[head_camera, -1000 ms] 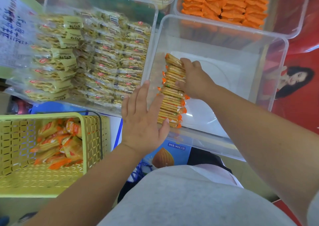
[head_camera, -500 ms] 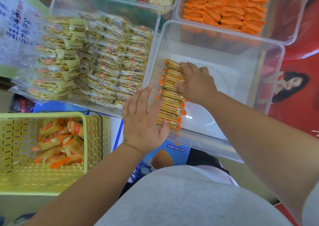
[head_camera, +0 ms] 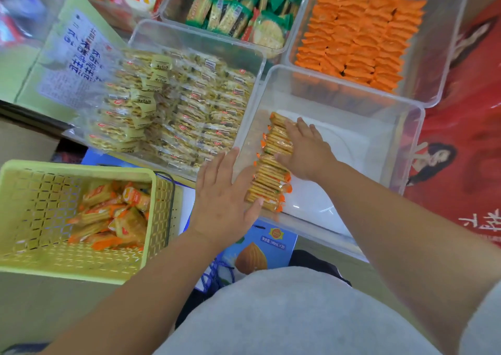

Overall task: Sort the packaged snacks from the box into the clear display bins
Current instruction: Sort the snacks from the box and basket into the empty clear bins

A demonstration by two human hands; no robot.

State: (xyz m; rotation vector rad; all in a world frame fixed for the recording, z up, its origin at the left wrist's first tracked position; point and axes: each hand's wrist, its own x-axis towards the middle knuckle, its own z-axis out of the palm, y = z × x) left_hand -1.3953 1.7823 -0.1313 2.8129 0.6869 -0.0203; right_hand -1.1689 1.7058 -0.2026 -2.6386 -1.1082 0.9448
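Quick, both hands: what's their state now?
Left hand: open, flat beside the row of orange-edged cracker packets.
Right hand: open, pressing that row.

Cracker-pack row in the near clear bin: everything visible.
The row of cracker packs stands on edge along the left wall of the near clear bin: tan crackers in clear film with orange sealed ends. The right hand presses its far half; the left hand lies flat at its near left side.

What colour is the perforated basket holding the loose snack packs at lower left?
Pale yellow-green: the basket shows best, and only, in the head view.
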